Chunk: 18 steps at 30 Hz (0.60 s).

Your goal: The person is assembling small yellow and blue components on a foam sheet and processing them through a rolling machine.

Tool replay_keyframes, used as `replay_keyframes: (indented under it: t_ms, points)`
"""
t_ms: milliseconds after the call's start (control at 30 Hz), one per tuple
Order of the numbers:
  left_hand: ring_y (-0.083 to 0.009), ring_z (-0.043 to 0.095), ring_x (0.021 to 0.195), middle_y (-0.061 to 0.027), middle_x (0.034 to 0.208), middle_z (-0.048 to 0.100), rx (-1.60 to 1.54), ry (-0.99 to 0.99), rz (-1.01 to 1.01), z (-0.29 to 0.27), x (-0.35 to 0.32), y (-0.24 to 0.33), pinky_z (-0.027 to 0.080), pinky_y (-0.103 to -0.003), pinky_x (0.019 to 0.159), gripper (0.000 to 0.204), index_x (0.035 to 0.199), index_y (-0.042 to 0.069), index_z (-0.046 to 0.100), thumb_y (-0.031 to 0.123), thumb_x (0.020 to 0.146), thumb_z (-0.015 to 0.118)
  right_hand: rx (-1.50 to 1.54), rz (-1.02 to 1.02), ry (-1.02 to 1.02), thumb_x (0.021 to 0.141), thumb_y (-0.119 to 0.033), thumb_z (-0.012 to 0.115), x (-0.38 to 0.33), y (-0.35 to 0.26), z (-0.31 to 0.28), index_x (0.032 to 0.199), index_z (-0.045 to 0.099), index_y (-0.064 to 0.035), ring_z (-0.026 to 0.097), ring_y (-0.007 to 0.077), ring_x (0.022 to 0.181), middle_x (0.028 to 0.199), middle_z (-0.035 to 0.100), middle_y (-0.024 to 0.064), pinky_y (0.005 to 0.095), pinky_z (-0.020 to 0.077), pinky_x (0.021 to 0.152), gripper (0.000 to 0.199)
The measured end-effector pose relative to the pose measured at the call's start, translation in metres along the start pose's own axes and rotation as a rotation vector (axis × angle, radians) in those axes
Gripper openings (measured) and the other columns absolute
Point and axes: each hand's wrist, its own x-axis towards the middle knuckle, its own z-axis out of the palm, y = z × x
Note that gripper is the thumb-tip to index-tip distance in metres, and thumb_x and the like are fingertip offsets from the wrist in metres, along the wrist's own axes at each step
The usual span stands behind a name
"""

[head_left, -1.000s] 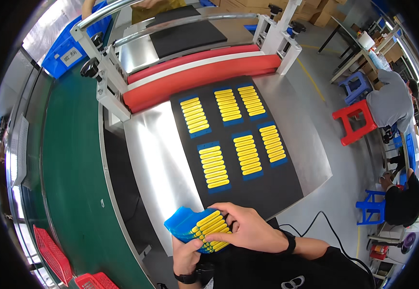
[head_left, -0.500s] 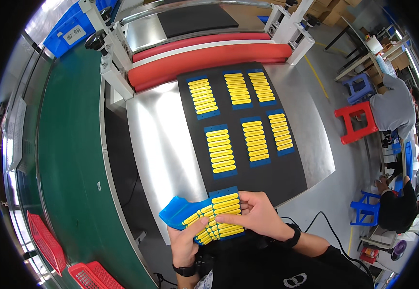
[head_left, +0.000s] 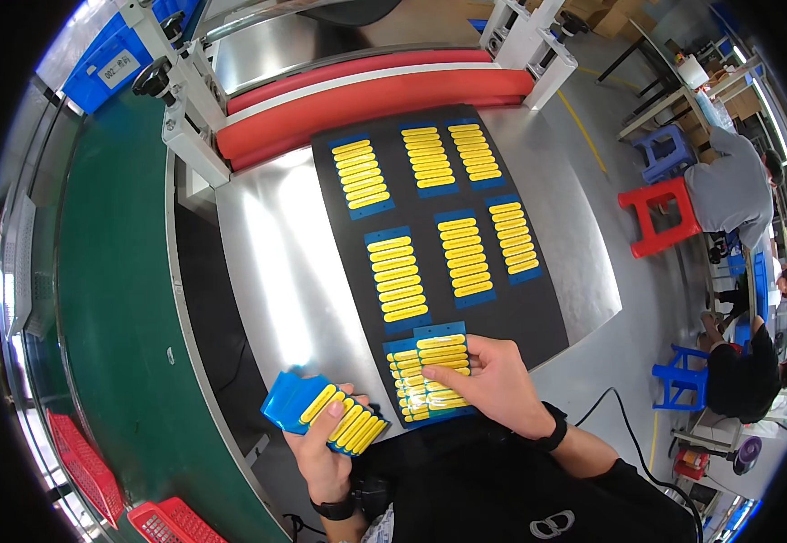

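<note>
My left hand [head_left: 321, 443] grips a stack of blue cards with yellow strips [head_left: 326, 412] at the near edge of the metal table [head_left: 276, 262]. My right hand [head_left: 493, 385] presses flat on two overlapping blue cards with yellow strips [head_left: 425, 380] at the near end of a black mat [head_left: 538, 312]. Several more such cards [head_left: 398, 276] lie in two rows on the mat farther away.
A red roller [head_left: 366, 100] spans the far end of the table. A green conveyor belt [head_left: 113, 299] runs along the left, with red baskets [head_left: 86, 466] near its lower end. People sit by red and blue stools [head_left: 656, 213] at the right.
My right hand has moved away from the stack and now lays cards down on the mat. My left hand has drawn the stack down and left.
</note>
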Motion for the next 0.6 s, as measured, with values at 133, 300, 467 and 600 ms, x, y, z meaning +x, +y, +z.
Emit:
replay_keyframes:
  t_ms: [133, 300, 467, 600]
  points:
    - [-0.0337, 0.072, 0.084, -0.0203, 0.099, 0.068, -0.055, -0.013, 0.006, 0.0, 0.001, -0.002, 0.06, -0.045, 0.077, 0.045, 0.123, 0.002, 0.051, 0.002, 0.083, 0.071, -0.1, -0.045, 0.032, 0.09, -0.013, 0.075, 0.002, 0.005, -0.001, 0.109, 0.066, 0.0095, 0.074, 0.0182, 0.089, 0.102, 0.075, 0.0161, 0.0268, 0.0583, 0.074, 0.031]
    - [-0.0334, 0.072, 0.084, -0.0203, 0.099, 0.068, -0.052, -0.029, 0.02, 0.0, 0.002, -0.003, 0.059, -0.045, 0.078, 0.047, 0.125, 0.004, 0.05, 0.003, 0.084, 0.071, -0.304, -0.161, 0.112, 0.089, -0.018, 0.076, 0.005, 0.007, -0.006, 0.097, 0.066, 0.008, 0.074, 0.0274, 0.08, 0.093, 0.073, 0.0211, 0.0313, 0.0559, 0.064, 0.029]
    - [-0.0332, 0.071, 0.084, -0.0197, 0.1, 0.069, -0.043, -0.043, 0.018, -0.002, 0.003, -0.006, 0.058, -0.044, 0.078, 0.048, 0.127, 0.004, 0.049, 0.003, 0.084, 0.071, -0.414, -0.268, 0.202, 0.09, -0.018, 0.075, 0.003, 0.01, -0.011, 0.094, 0.062, 0.007, 0.072, 0.0338, 0.078, 0.09, 0.071, 0.0213, 0.0341, 0.0549, 0.064, 0.028]
    - [-0.0333, 0.071, 0.085, -0.0198, 0.1, 0.069, -0.048, -0.041, 0.01, 0.002, 0.002, -0.005, 0.058, -0.044, 0.078, 0.048, 0.127, 0.004, 0.049, 0.003, 0.084, 0.071, -0.381, -0.226, 0.209, 0.09, -0.018, 0.075, 0.001, 0.002, -0.028, 0.095, 0.062, 0.0067, 0.072, 0.0336, 0.08, 0.091, 0.071, 0.0212, 0.0347, 0.055, 0.065, 0.028]
